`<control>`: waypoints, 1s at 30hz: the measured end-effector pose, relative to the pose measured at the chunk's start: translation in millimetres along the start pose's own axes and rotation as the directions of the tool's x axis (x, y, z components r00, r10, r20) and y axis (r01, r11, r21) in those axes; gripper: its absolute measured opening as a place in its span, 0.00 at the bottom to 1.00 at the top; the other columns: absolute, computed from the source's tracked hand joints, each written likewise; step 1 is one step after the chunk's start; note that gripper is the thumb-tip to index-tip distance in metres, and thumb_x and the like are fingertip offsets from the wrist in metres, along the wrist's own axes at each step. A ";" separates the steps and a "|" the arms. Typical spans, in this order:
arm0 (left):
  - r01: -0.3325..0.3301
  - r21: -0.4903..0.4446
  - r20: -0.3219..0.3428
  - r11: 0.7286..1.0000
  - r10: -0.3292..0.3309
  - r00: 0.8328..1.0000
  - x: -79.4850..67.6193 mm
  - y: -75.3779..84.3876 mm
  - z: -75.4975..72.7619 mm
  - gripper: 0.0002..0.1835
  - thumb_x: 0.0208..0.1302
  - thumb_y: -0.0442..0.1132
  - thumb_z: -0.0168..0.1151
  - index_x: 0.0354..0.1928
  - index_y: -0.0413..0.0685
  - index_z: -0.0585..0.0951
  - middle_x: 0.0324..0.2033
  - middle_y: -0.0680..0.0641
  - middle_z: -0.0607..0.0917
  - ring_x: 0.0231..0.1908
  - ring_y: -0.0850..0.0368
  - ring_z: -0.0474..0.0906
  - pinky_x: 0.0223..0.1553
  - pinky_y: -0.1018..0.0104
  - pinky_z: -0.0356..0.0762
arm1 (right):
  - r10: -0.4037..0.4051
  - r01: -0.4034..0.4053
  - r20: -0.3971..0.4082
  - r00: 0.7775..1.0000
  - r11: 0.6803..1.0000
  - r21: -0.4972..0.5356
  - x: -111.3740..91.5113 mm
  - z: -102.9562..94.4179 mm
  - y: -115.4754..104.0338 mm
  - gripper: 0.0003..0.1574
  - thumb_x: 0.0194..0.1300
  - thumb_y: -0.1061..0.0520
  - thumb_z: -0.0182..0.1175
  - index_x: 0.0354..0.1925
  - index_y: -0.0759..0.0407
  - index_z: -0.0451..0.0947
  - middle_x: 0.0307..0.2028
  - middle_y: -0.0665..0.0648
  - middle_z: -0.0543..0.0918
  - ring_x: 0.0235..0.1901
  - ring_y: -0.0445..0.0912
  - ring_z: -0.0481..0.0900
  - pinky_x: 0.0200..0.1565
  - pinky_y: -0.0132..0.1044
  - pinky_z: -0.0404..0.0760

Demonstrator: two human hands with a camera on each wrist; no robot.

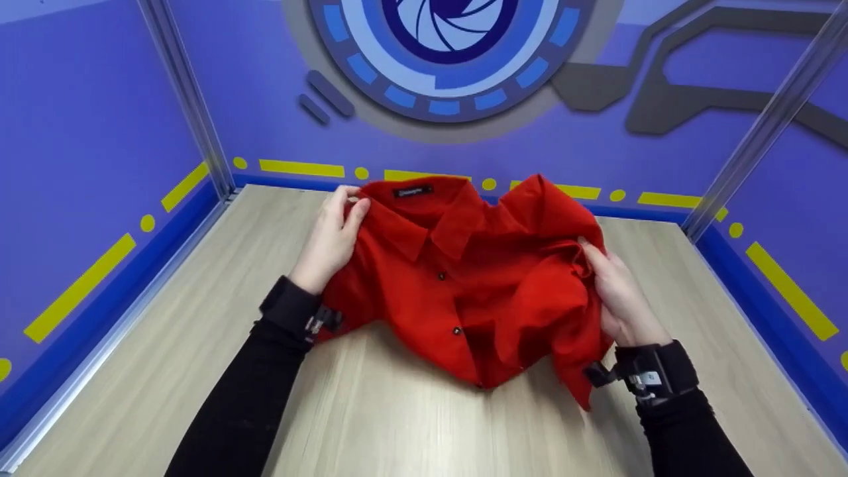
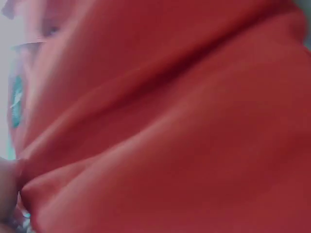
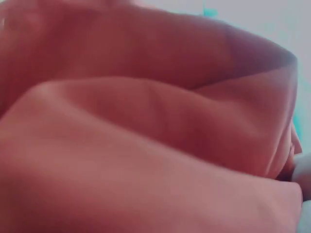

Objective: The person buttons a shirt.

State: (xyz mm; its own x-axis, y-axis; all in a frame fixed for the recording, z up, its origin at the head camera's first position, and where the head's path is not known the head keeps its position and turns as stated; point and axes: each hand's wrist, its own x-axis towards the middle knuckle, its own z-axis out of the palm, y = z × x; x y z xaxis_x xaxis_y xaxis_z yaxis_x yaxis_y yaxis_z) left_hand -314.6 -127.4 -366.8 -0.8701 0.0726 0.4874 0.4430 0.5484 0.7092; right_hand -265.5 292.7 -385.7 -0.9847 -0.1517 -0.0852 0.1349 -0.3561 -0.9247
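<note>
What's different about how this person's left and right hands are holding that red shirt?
The left hand pinches the red shirt near the collar, while the right hand grips bunched cloth farther from the collar. In the head view, the left hand sits higher than the right hand. Both hold the same shirt, and each arm wears a black band at the wrist.

From above, the head view looks forward and down across the desk (image 1: 411, 430) to its far corners; both wrist views closely face the red shirt (image 1: 417, 298), which all three share.
</note>
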 end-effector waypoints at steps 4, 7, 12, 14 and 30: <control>0.170 0.098 0.156 0.981 -0.184 0.970 -0.9 -30.2 18.6 0.25 0.73 0.47 0.52 0.67 0.46 0.67 0.57 0.38 0.75 0.57 0.43 0.71 0.59 0.51 0.68 | 0.155 -0.165 -0.114 0.981 0.983 -0.077 21.8 -27.8 22.8 0.19 0.69 0.41 0.56 0.48 0.52 0.71 0.38 0.46 0.80 0.39 0.40 0.80 0.47 0.32 0.79; 0.183 0.236 0.230 0.954 -0.238 0.944 -12.5 -40.6 29.0 0.28 0.69 0.48 0.57 0.68 0.48 0.67 0.64 0.38 0.70 0.65 0.40 0.63 0.66 0.48 0.61 | 0.158 -0.202 -0.177 0.972 0.942 -0.269 28.3 -40.3 30.6 0.33 0.67 0.40 0.58 0.62 0.53 0.60 0.51 0.50 0.75 0.50 0.41 0.76 0.55 0.33 0.74; 0.103 0.285 0.246 0.953 -0.177 0.953 -36.1 -34.1 35.9 0.19 0.64 0.47 0.62 0.54 0.49 0.78 0.51 0.43 0.79 0.54 0.44 0.72 0.56 0.53 0.70 | -0.013 -0.085 -0.150 0.989 0.771 -0.631 18.5 -37.6 17.7 0.53 0.65 0.38 0.60 0.74 0.59 0.45 0.71 0.64 0.55 0.68 0.54 0.60 0.68 0.48 0.59; 0.093 0.299 0.275 0.950 -0.179 0.945 -45.8 -26.7 34.8 0.12 0.63 0.48 0.63 0.43 0.51 0.81 0.39 0.46 0.82 0.41 0.49 0.77 0.44 0.58 0.73 | -0.038 -0.049 -0.100 0.994 0.663 -0.747 10.8 -32.9 10.4 0.53 0.64 0.36 0.59 0.73 0.61 0.49 0.72 0.68 0.52 0.69 0.60 0.57 0.69 0.54 0.58; 0.198 0.550 0.395 0.811 -0.461 0.795 -90.6 -14.6 62.3 0.33 0.50 0.75 0.60 0.15 0.51 0.75 0.09 0.53 0.76 0.13 0.56 0.74 0.18 0.63 0.64 | 0.269 -0.112 -0.082 0.960 0.101 -0.989 -9.1 -49.9 16.4 0.38 0.52 0.23 0.61 0.19 0.54 0.69 0.16 0.48 0.66 0.15 0.43 0.63 0.19 0.34 0.62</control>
State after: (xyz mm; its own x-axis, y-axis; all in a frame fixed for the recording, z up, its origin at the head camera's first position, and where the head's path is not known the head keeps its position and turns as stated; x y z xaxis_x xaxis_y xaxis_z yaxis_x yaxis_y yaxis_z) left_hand -255.7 -90.0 -453.0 -0.9810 0.1334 -0.1408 0.0685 0.9175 0.3917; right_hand -259.9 334.3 -418.6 -0.9176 -0.1661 -0.3611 0.0156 0.8928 -0.4502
